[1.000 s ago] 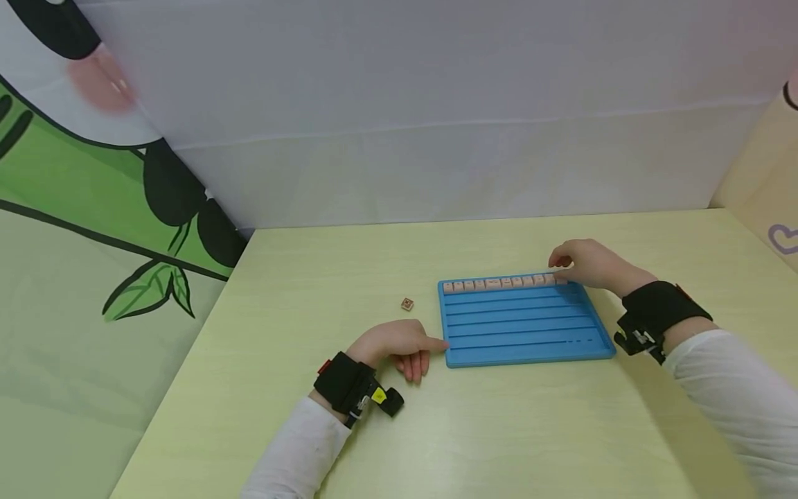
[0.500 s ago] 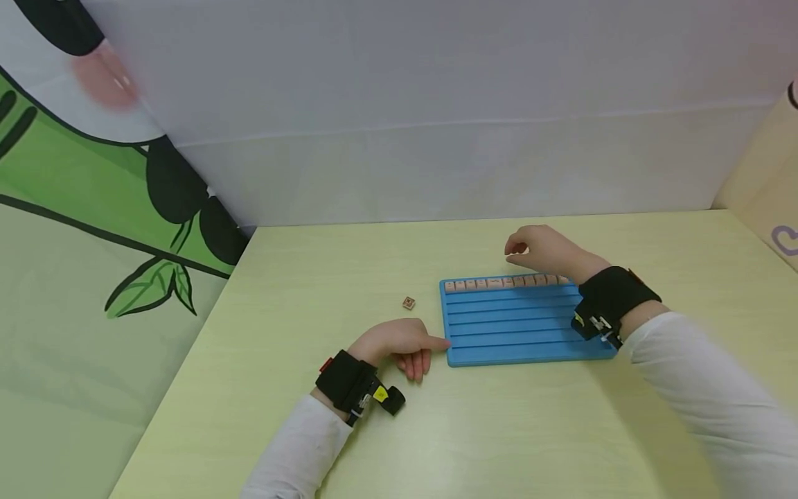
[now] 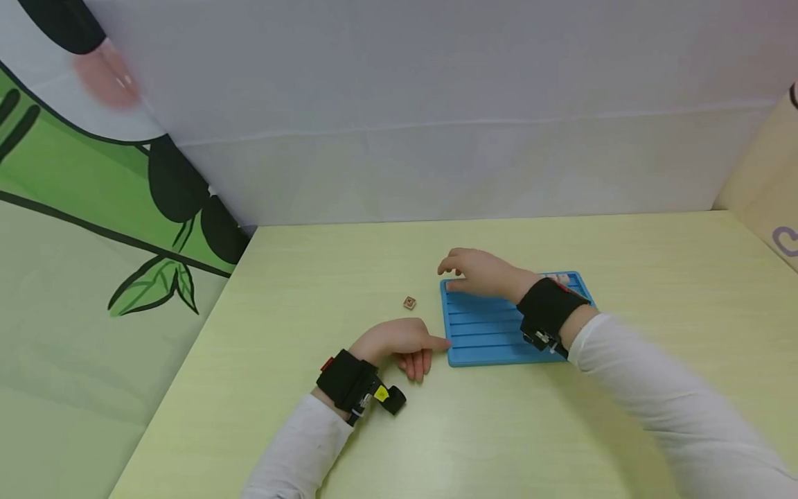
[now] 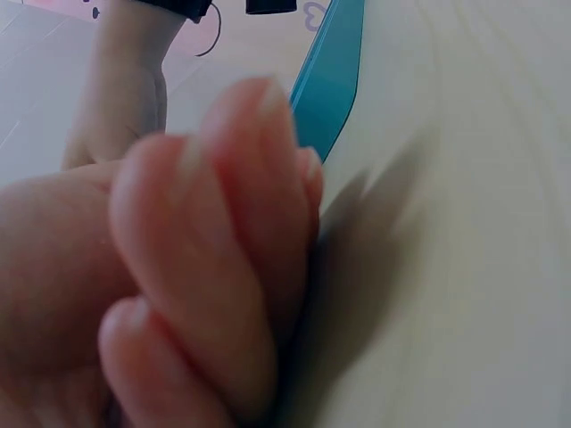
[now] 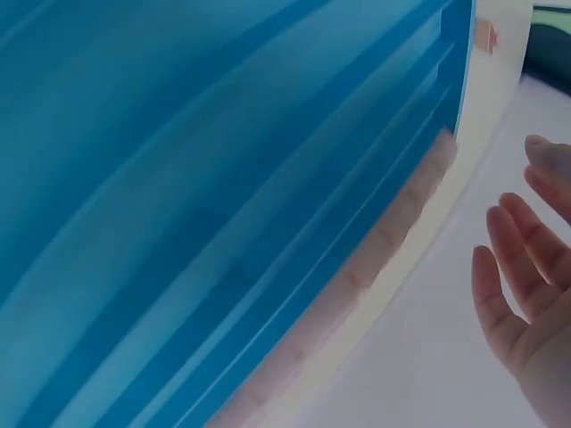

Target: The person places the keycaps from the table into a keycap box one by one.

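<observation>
A blue ridged tray point(image 3: 480, 329) lies on the table, its top groove lined with small pale lettered tiles point(image 5: 352, 276). In the head view, my right hand and forearm cover most of that row. My right hand point(image 3: 483, 274) is over the tray's top left corner, fingers loosely spread and nothing between them. At the tray's lower left edge, my left hand point(image 3: 395, 341) touches the rim with one extended digit, while its other fingers bend loosely toward the table. A single small wooden tile point(image 3: 409, 303) lies apart, left of the tray and beyond my left hand.
The pale yellow-green table point(image 3: 324, 277) ends at a white cloth backdrop point(image 3: 436, 173). A printed green and white panel point(image 3: 106, 229) stands along the left, and a cream panel point(image 3: 763, 187) along the right. Black camera straps point(image 3: 551, 312) sit on both wrists.
My right hand has moved left along the row of tiles, from the tray's top right corner to its top left. My left hand, the tray and the loose tile hold their places.
</observation>
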